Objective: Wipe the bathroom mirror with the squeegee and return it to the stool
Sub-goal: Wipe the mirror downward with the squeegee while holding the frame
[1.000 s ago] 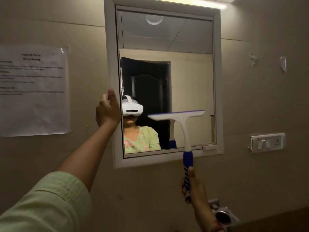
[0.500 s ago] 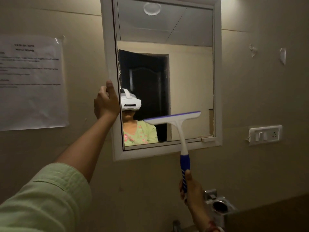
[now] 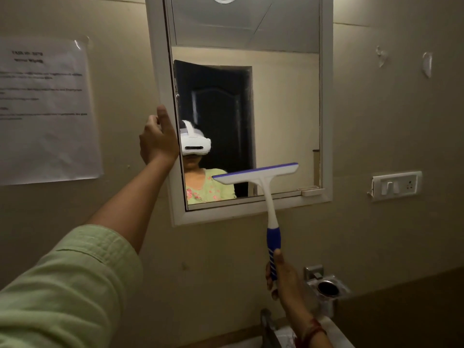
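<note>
A white-framed mirror [image 3: 283,109] hangs on the beige wall. My left hand [image 3: 157,140] grips the left side of its frame, thumb pointing up. My right hand [image 3: 283,278] is closed around the blue handle of the squeegee [image 3: 266,187]. The squeegee's white head with a blue rubber edge lies tilted against the lower right part of the glass, its right end higher. The glass reflects a person in a white headset and green top, and a dark door. No stool is in view.
A printed paper sheet [image 3: 45,109] is taped to the wall at left. A white switch plate [image 3: 395,185] sits right of the mirror. A chrome holder [image 3: 326,288] projects from the wall below, with a tap [image 3: 268,322] and basin edge at the bottom.
The squeegee head has slid down the glass toward the bottom of the mirror. My left hand has stayed on the frame. The view has tipped slightly downward.
</note>
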Tool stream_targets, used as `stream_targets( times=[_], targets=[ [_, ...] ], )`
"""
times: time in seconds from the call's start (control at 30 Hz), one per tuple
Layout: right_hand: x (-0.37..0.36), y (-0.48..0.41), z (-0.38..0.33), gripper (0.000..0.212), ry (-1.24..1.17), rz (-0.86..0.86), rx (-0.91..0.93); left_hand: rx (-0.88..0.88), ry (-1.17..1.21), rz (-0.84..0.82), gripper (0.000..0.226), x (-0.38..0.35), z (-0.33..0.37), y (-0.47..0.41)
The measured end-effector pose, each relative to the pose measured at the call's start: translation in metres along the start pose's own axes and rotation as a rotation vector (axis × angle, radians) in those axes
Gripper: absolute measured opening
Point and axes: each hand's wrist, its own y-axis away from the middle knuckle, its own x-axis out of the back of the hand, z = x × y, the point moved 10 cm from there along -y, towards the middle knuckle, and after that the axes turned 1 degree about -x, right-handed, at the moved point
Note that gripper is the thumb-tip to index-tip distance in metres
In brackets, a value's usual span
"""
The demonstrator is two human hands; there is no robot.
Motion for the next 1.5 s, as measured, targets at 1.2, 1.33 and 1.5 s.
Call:
stream_targets(
  times=[1.2, 1.33, 1.5],
  targets=[
    [-0.003, 0.008, 0.002, 0.058, -0.014, 0.032, -0.023, 0.009, -0.016, -0.001, 0.047, -0.003, -0.003, -0.003],
    [0.002, 0.011, 0.011, 0.056, 0.013, 0.06, -0.014, 0.014, -0.023, 0.01, 0.046, -0.001, -0.002, -0.003],
    [0.003, 0.021, 0.029, 0.058, -0.021, 0.049, -0.054, 0.028, -0.009, -0.007, 0.045, -0.002, -0.001, -0.003]
  ],
)
